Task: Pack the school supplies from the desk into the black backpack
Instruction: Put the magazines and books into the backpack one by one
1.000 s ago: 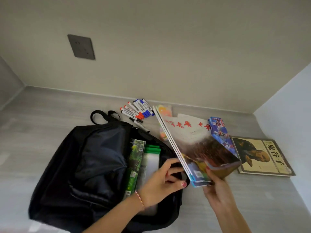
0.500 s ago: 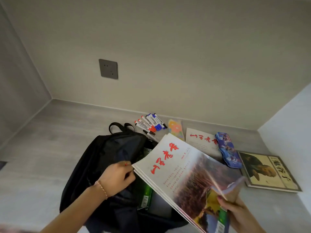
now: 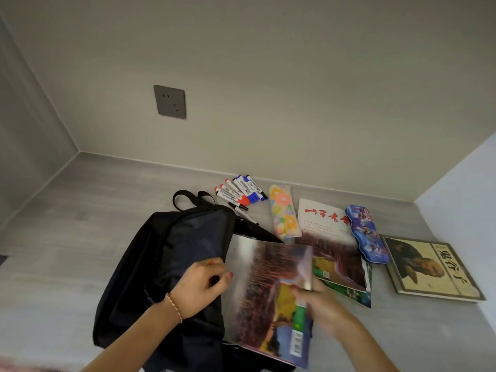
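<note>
The black backpack lies open on the grey desk. My left hand grips the edge of its front flap and holds it back. A stack of glossy magazines lies half inside the opening, its left edge under the flap. My right hand, blurred, holds the stack's right edge. More magazines lie on the desk just right of the bag. Several markers with red and blue caps sit behind the bag. A flowered pencil pouch and a blue pencil case lie beside them.
A hardcover book with a portrait cover lies at the far right, close to the pale side wall. The back wall carries a grey power socket. Bare desk surface stretches left of the backpack.
The magazine stack has dropped from above the bag into its opening. My right hand slid up along its right edge. My left hand stays on the flap.
</note>
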